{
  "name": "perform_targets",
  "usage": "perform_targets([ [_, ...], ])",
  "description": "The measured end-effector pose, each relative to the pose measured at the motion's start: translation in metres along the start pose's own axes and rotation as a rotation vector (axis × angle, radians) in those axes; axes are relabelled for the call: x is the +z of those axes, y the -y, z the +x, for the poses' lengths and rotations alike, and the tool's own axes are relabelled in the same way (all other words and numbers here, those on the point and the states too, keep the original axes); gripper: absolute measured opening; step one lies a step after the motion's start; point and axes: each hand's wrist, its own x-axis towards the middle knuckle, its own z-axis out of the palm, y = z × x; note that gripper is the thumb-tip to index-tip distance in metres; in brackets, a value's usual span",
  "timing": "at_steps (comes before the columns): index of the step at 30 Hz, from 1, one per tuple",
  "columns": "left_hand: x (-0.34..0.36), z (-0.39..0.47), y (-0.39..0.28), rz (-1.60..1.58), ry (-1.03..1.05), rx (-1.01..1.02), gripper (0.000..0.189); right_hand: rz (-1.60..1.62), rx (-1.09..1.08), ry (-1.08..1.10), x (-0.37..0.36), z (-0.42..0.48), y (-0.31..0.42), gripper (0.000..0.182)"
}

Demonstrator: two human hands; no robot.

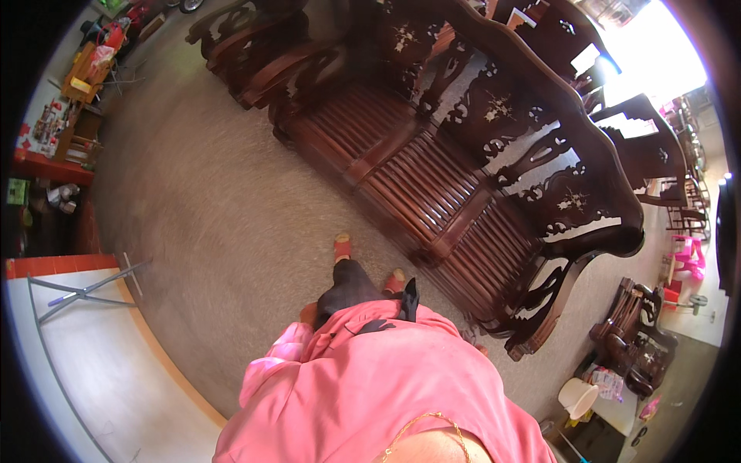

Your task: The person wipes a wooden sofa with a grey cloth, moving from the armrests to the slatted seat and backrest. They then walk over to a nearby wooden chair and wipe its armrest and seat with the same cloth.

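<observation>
Below me are my pink shirt, dark trousers and feet in red footwear (343, 247). Only a small part of my left hand (308, 315) shows, below the pink sleeve and beside my leg; its fingers are hidden. A sliver of my right hand (481, 349) appears past the shirt's right side, close to a blurred greyish thing (470, 332). Whether it holds that thing cannot be told. Ahead and to the right stands a long dark carved wooden bench (425, 185) with a slatted seat and pale inlay on its backrest. Its near armrest (556, 307) is closest to my right hand.
A matching wooden armchair (255, 58) adjoins the bench's far end. Another carved chair (631, 341) stands at right, near a white bucket (578, 398) and a pink plastic stool (689, 257). Thin metal crossed legs (81, 296) are at left. Speckled floor (191, 208) lies between.
</observation>
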Motion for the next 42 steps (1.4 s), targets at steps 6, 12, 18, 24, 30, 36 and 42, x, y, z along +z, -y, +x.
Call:
perform_targets([
  [6,-0.022,0.007,0.052,-0.111,-0.039,-0.037,0.027,0.031,-0.039,-0.033,0.004,-0.006,0.090,0.043],
  [12,-0.056,0.026,0.125,-0.175,-0.056,-0.079,0.027,0.001,-0.073,0.054,0.006,-0.048,0.229,0.039],
  [18,-0.081,0.064,0.198,-0.035,-0.108,-0.020,0.027,0.119,-0.209,0.038,0.049,-0.071,0.298,0.033],
  [24,-0.138,0.096,0.182,-0.355,0.133,-0.257,0.038,0.070,-0.088,0.013,0.056,-0.097,0.329,0.036],
  [30,-0.136,0.113,0.192,-0.396,0.097,-0.216,0.037,-0.014,-0.196,-0.035,0.046,-0.092,0.337,0.037],
  [36,-0.154,0.144,0.184,-0.345,-0.009,-0.190,0.035,-0.090,-0.152,0.016,0.046,-0.060,0.378,0.035],
  [42,-0.185,0.188,0.174,-0.440,-0.128,-0.007,0.031,-0.083,-0.213,-0.022,0.060,-0.007,0.443,0.037],
])
